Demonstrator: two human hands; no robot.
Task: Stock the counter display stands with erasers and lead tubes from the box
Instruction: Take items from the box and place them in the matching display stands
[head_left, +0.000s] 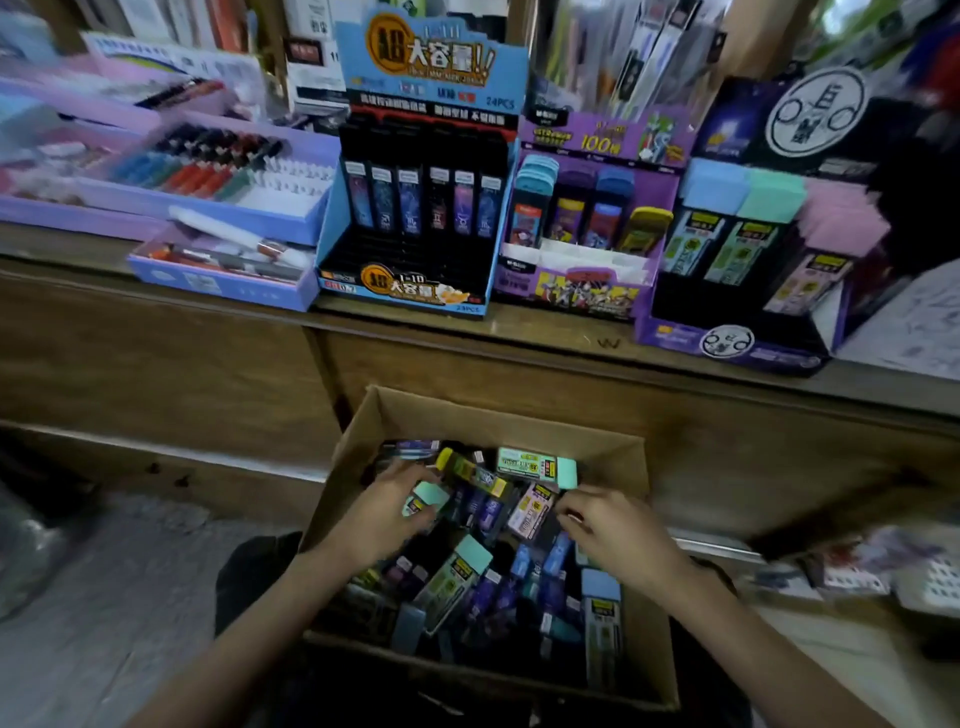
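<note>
in the box (493, 415), the left hand (395, 514) grips a mint-capped tube (428, 499); the right hand (618, 535), fingers curled, grip unclear, sits just right of a pink tube (530, 512) lying near-to-far.

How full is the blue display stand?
Partly full: the blue display stand holds a single back row of six lead tubes; its dark front slots sit bare.

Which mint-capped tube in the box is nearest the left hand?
The mint-capped tube the left hand grips; the others lie free in the box, at its far wall and centre.
</note>
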